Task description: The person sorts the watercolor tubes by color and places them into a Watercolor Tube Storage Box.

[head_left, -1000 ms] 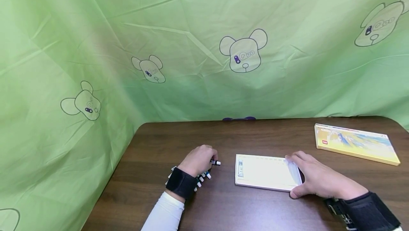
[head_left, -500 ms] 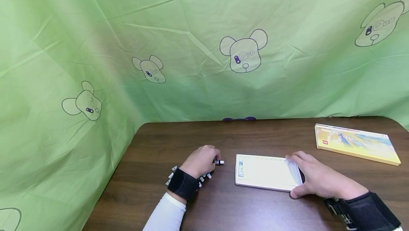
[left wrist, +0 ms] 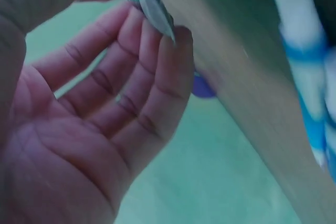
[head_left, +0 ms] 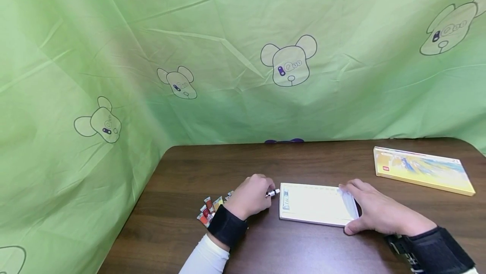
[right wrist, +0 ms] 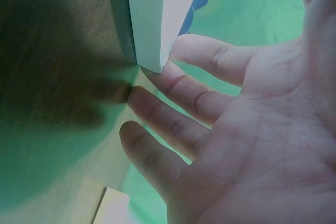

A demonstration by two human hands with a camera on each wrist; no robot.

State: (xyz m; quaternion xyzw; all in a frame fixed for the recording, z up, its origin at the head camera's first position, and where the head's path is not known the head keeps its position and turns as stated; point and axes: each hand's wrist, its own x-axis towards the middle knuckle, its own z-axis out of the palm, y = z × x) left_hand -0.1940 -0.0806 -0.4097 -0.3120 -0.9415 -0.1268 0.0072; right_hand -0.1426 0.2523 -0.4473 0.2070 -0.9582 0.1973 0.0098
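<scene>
My left hand [head_left: 250, 196] pinches a small paint tube [head_left: 272, 192] between thumb and fingertips. Its white cap points toward the left end of a flat white box [head_left: 315, 204]. In the left wrist view the held tube's grey end [left wrist: 157, 14] shows above the fingers. My right hand [head_left: 383, 213] holds the box's right end, thumb on the near edge and fingers at the far edge; the right wrist view shows fingertips against the box corner [right wrist: 149, 30]. More paint tubes [head_left: 206, 210], with red and yellow labels, lie partly hidden under my left wrist.
A yellow printed box [head_left: 423, 170] lies at the back right of the brown table [head_left: 303, 162]. Behind the table hangs a green curtain [head_left: 228, 114] with bear-head drawings. Tubes with blue bands [left wrist: 304, 51] appear blurred at the right of the left wrist view.
My left hand has moved right with the tube, bringing its cap close to the white box. Coloured tubes have come into sight behind the wrist. The right hand and the box stay put.
</scene>
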